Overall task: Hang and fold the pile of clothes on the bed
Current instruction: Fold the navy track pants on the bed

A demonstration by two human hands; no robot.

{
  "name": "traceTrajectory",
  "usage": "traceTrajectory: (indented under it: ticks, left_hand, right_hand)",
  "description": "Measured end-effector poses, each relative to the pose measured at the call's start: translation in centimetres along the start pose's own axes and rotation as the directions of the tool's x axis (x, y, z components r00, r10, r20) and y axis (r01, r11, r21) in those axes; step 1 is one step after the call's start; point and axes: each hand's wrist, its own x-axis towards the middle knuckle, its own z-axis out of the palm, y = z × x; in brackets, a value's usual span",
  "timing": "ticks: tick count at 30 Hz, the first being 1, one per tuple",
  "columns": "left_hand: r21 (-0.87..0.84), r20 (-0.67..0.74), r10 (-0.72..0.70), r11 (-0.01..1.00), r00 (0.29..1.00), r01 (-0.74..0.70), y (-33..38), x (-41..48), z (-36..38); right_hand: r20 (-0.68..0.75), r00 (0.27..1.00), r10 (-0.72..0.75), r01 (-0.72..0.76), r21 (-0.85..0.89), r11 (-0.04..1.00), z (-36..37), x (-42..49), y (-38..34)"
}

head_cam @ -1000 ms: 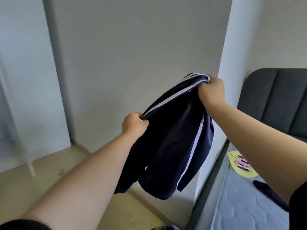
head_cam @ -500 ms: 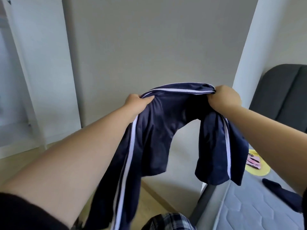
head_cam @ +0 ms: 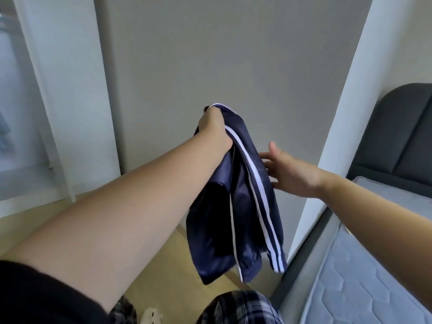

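Note:
A navy garment with white side stripes (head_cam: 243,206) hangs folded in half in front of the grey wall. My left hand (head_cam: 214,128) grips its top fold and holds it up at arm's length. My right hand (head_cam: 288,170) is beside the garment on its right, fingers spread, fingertips at or just touching the striped edge, holding nothing. The bed's grey quilted mattress (head_cam: 364,284) lies at the lower right.
A dark grey padded headboard (head_cam: 397,141) stands at the right behind a white wall corner (head_cam: 341,127). A white frame and shelf (head_cam: 56,113) are at the left. Pale wood floor (head_cam: 159,274) lies below. My checked trousers (head_cam: 238,307) show at the bottom.
My right hand has let go of the waistband and opened beside the garment. My left hand now holds both ends together, so the garment hangs doubled instead of stretched between my hands.

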Motion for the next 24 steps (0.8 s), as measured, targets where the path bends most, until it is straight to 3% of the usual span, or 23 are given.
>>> traceTrajectory:
  ticks: [3, 5, 6, 7, 9, 10, 12, 15, 18, 20, 22, 24]
  left_hand:
    - [-0.077, -0.033, 0.016, 0.997, 0.999, -0.019, 0.3, -0.1, -0.1]
    - [-0.067, -0.076, 0.015, 0.998, 0.997, -0.02, 0.3, 0.0, -0.2]
    - [-0.079, -0.094, 0.014, 0.997, 0.996, -0.021, 0.3, 0.1, -0.2]
    - [-0.069, -0.106, 0.025, 0.997, 0.994, -0.032, 0.3, 0.3, -0.3]
    - [0.001, -0.127, 0.052, 0.999, 0.991, -0.053, 0.4, 0.9, -0.9]
    - [0.035, -0.147, 0.055, 0.998, 0.988, -0.051, 0.4, 1.3, -1.4]
    - [0.007, -0.183, 0.026, 1.0, 0.983, -0.025, 0.1, 1.7, -2.5]
    - [-0.135, -0.174, -0.021, 0.991, 0.985, -0.003, -0.3, 1.5, -3.1]
    - [-0.266, -0.112, -0.023, 0.964, 0.993, -0.007, -0.3, 0.5, -1.9]
    - [-0.311, -0.071, -0.016, 0.95, 0.997, -0.007, -0.3, -0.1, -1.1]
    - [-0.318, -0.065, -0.014, 0.948, 0.998, -0.007, -0.2, 0.0, -0.9]
    - [-0.264, -0.033, -0.005, 0.964, 0.999, -0.004, 0.0, 0.4, -1.1]
  right_hand:
    - [-0.02, 0.999, 0.038, -0.043, -0.333, 0.942, 2.2, 0.0, 2.5]
    - [-0.176, 0.981, 0.082, -0.174, -0.616, 0.768, 3.0, 0.7, 4.8]
    - [-0.251, 0.964, 0.084, -0.233, -0.654, 0.719, 3.5, 0.9, 5.4]
    - [-0.312, 0.947, 0.073, -0.253, -0.585, 0.77, 3.7, 1.1, 5.5]
    - [-0.402, 0.912, 0.084, -0.16, -0.159, 0.974, 3.2, 1.4, 3.6]
    - [-0.426, 0.901, 0.082, -0.06, 0.064, 0.996, 2.3, 1.4, 2.2]
    - [-0.458, 0.888, 0.032, 0.068, 0.198, 0.978, 0.1, 1.6, -0.3]
    - [-0.357, 0.932, 0.06, -0.067, -0.006, 0.998, -0.6, 1.7, -1.0]
    - [-0.142, 0.956, 0.255, -0.286, -0.282, 0.916, 1.8, 2.0, 1.9]
    - [-0.076, 0.961, 0.267, -0.277, -0.319, 0.906, 4.1, 2.5, 4.1]
    - [-0.177, 0.973, 0.147, -0.202, -0.353, 0.914, 5.3, 3.2, 5.4]
    - [-0.353, 0.931, 0.095, -0.222, -0.339, 0.914, 5.3, 3.4, 5.2]
